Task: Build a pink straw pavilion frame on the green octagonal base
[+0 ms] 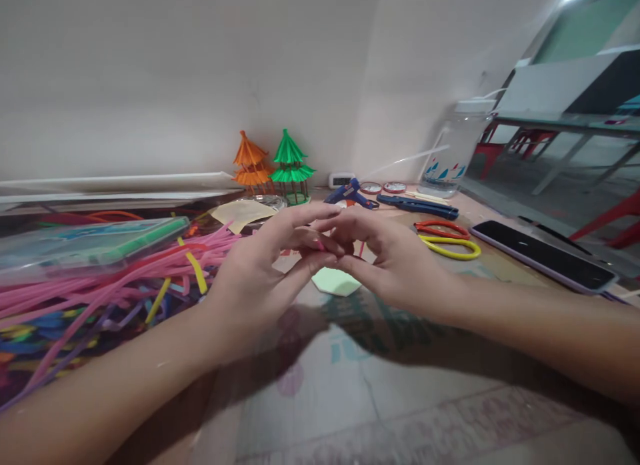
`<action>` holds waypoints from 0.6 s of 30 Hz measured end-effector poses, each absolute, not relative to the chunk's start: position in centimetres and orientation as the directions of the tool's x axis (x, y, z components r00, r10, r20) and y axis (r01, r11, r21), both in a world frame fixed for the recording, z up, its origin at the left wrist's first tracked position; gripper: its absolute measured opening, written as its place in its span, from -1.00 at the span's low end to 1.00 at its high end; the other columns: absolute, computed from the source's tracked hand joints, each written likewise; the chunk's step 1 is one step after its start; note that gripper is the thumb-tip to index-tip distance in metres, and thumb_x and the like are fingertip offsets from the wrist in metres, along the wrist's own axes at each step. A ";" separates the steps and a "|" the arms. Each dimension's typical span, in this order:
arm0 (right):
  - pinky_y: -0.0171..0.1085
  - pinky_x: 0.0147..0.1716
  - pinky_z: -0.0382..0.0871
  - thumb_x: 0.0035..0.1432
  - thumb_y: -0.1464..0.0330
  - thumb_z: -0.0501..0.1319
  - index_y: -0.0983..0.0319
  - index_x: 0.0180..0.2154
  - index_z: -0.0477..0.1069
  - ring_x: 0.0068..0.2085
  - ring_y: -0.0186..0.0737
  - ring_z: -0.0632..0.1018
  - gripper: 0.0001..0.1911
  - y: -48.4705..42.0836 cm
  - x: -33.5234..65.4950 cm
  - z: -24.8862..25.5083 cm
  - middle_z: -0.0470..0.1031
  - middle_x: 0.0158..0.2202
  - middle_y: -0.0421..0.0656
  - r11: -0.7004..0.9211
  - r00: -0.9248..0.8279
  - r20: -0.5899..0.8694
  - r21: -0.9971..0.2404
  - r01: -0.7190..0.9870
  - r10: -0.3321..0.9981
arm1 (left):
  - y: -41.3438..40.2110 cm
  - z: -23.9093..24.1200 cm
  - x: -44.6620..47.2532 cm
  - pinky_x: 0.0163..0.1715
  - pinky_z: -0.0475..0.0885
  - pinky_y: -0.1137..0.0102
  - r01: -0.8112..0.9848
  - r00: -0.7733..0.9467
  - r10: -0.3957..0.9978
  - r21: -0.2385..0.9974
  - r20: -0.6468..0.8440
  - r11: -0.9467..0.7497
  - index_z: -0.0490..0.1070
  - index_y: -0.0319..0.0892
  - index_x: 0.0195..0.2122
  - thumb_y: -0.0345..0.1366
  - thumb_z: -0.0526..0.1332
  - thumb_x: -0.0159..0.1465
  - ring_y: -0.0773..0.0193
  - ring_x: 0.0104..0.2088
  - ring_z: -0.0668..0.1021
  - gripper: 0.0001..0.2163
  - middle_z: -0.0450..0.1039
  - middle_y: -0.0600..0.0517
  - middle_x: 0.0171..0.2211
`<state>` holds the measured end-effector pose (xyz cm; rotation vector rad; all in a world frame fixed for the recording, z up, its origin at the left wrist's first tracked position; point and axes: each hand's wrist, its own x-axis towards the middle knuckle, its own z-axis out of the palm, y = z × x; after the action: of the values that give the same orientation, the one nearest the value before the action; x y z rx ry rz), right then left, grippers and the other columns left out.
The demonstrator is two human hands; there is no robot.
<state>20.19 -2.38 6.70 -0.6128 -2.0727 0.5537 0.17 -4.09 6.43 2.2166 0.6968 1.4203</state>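
Observation:
My left hand (260,275) and my right hand (395,265) meet at the fingertips in the middle of the view. Both are closed in a pinch on a thin pink pipe cleaner (321,244), of which only short bits show between the fingers. Just below and behind the fingertips lies a pale green card with angled corners (337,283), partly covered by the hands. A heap of pink pipe cleaners (200,251) lies to the left, close to my left wrist.
An orange paper-like pagoda (250,161) and a green one (291,165) stand by the wall. A blue glue gun (350,193), scissors with red and yellow handles (447,238), a phone (543,255) and a clear bottle (453,148) are toward the right. A plastic case (95,248) rests at left.

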 end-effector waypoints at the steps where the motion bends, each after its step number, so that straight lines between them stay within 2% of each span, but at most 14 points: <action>1: -0.30 -0.27 0.44 0.26 0.53 0.26 0.20 -0.01 0.49 -0.28 -0.31 0.54 -0.72 -2.2 20.2 6.5 0.59 -0.23 -0.19 0.755 -0.489 0.600 -0.619 0.217 0.633 | -4.1 6.7 0.1 -0.08 0.59 0.42 0.161 0.353 0.605 0.591 0.713 -0.790 0.39 0.02 0.16 -0.47 0.35 0.32 0.34 -0.14 0.67 -0.57 0.62 0.13 -0.08; 4: -0.26 -0.26 0.44 0.24 0.45 0.30 0.18 -0.02 0.58 -0.29 -0.27 0.57 -0.73 -2.0 20.5 6.1 0.62 -0.30 -0.22 0.600 -0.466 0.453 -0.766 0.233 0.760 | -3.5 7.7 -0.5 -0.19 0.58 0.40 0.138 0.232 0.603 0.588 0.763 -0.797 0.32 0.01 0.16 -0.38 0.39 0.33 0.35 -0.26 0.65 -0.57 0.60 0.17 -0.22; 6: -0.23 -0.24 0.45 0.20 0.38 0.35 0.18 -0.12 0.64 -0.27 -0.23 0.61 -0.80 -2.0 21.0 6.0 0.65 -0.31 -0.21 0.455 -0.438 0.331 -0.864 0.214 0.836 | -2.3 8.1 -1.3 -0.23 0.54 0.37 0.208 0.108 0.622 0.594 0.775 -0.777 0.31 -0.03 0.09 -0.33 0.25 0.44 0.36 -0.36 0.59 -0.76 0.53 0.17 -0.35; 9: -0.20 -0.17 0.49 0.13 0.28 0.41 0.18 -0.29 0.65 -0.21 -0.18 0.64 -0.88 -2.3 21.6 5.7 0.68 -0.28 -0.16 0.279 -0.429 0.206 -0.953 0.115 0.880 | 0.5 7.1 -2.4 -0.29 0.52 0.30 0.288 0.129 0.774 0.723 0.620 -0.628 0.31 -0.12 0.05 -0.29 0.19 0.42 0.24 -0.36 0.60 -0.80 0.54 0.09 -0.39; 13: -0.20 -0.13 0.47 0.15 0.15 0.44 0.18 -0.33 0.68 -0.22 -0.21 0.62 -0.77 -2.9 22.6 4.4 0.68 -0.27 -0.12 0.151 -0.481 0.113 -0.988 0.042 0.869 | 3.5 3.7 -2.8 0.05 0.50 0.05 0.514 0.241 0.883 0.719 0.402 -0.468 0.30 -0.20 0.13 -0.28 0.12 0.40 0.03 0.01 0.63 -0.70 0.61 -0.16 -0.06; 15: -0.22 -0.17 0.45 0.13 0.10 0.47 0.18 -0.32 0.69 -0.24 -0.24 0.60 -0.73 -3.0 23.1 3.4 0.67 -0.28 -0.12 0.088 -0.490 0.068 -0.996 0.018 0.869 | 4.0 2.2 -2.5 0.12 0.49 0.02 0.485 0.302 0.894 0.754 0.330 -0.442 0.28 -0.21 0.16 -0.29 0.11 0.39 0.01 0.12 0.60 -0.67 0.54 -0.25 0.11; 18: -0.26 -0.20 0.41 0.09 0.08 0.49 0.16 -0.31 0.70 -0.27 -0.28 0.57 -0.71 -3.0 23.6 2.1 0.65 -0.29 -0.14 0.016 -0.516 0.015 -1.000 -0.004 0.856 | 4.0 0.8 -2.0 0.21 0.45 -0.01 0.424 0.451 0.862 0.794 0.231 -0.435 0.24 -0.19 0.18 -0.29 0.09 0.38 0.01 0.21 0.56 -0.64 0.51 -0.25 0.18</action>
<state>23.63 -3.03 2.10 -0.8899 -1.6043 1.5827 -1.97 3.99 0.85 2.0398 1.0712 0.8466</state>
